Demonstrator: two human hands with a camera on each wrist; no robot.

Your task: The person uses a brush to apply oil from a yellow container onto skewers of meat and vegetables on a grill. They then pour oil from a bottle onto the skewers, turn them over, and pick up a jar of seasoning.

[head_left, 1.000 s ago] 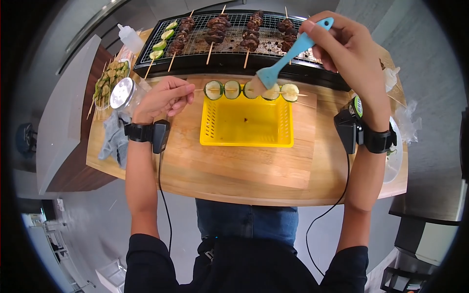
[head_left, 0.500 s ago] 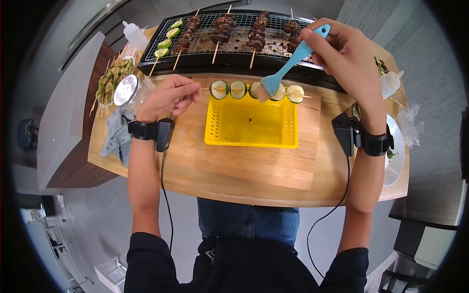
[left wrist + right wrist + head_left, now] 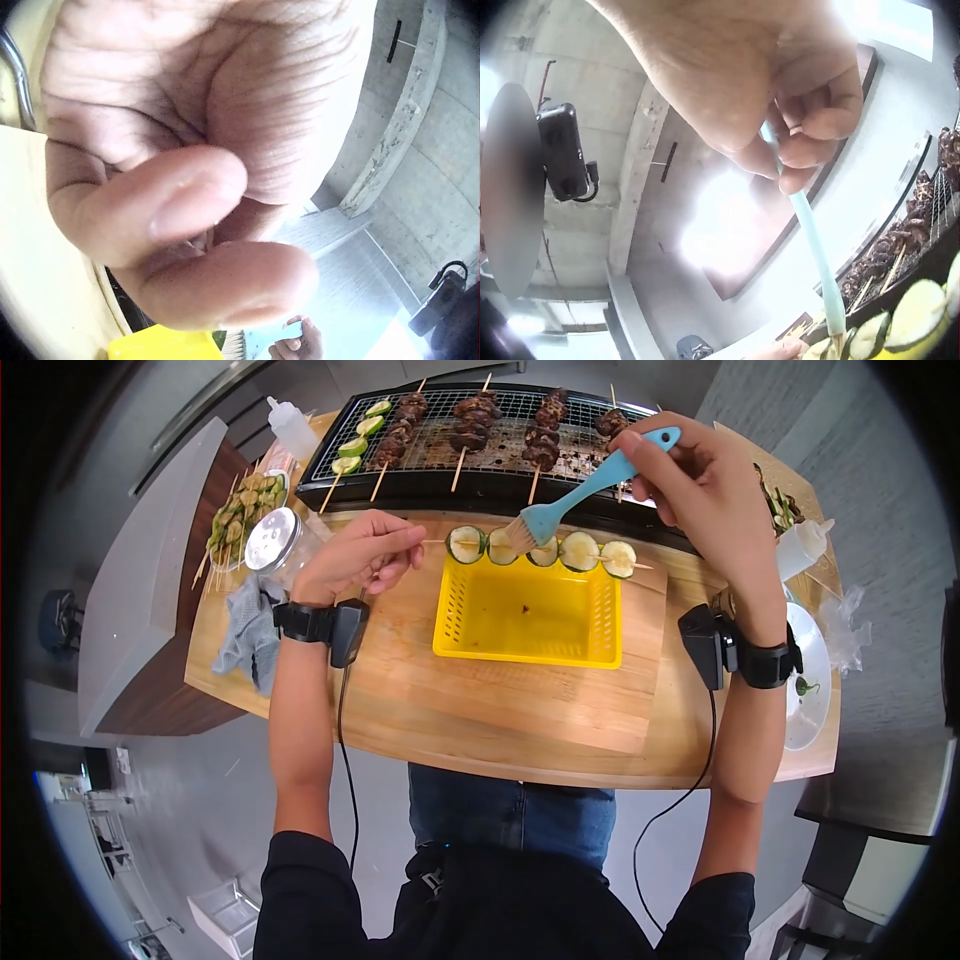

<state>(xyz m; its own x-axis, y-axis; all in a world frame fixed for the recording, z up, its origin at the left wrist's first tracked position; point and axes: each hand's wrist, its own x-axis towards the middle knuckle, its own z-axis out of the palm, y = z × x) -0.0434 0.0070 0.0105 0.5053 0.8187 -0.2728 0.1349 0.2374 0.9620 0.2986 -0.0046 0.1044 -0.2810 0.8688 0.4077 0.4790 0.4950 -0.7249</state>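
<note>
In the head view my left hand (image 3: 370, 554) pinches the bare left end of a wooden skewer. Several zucchini slices (image 3: 580, 551) are threaded along it, held level over the back part of a yellow basket (image 3: 527, 658). From the right, my right hand (image 3: 705, 495) grips a light blue basting brush (image 3: 590, 485) by its handle. The brush's pale bristles (image 3: 521, 535) overlap the second and third slices from the left. In the right wrist view the brush handle (image 3: 815, 255) slants down from the fingers to the slices.
Behind the basket stands a black grill (image 3: 400, 490) with meat skewers (image 3: 474, 422) and a zucchini skewer (image 3: 352, 448). At left are a lidded jar (image 3: 275, 540), a grey cloth (image 3: 245, 635) and a plate of skewers. A white plate (image 3: 808, 700) and squeeze bottle (image 3: 803, 548) stand at right.
The brush bristles have moved left along the skewer, from the fourth slice toward the second. The left hand keeps its pinch on the skewer. The whole scene has shifted slightly right in view.
</note>
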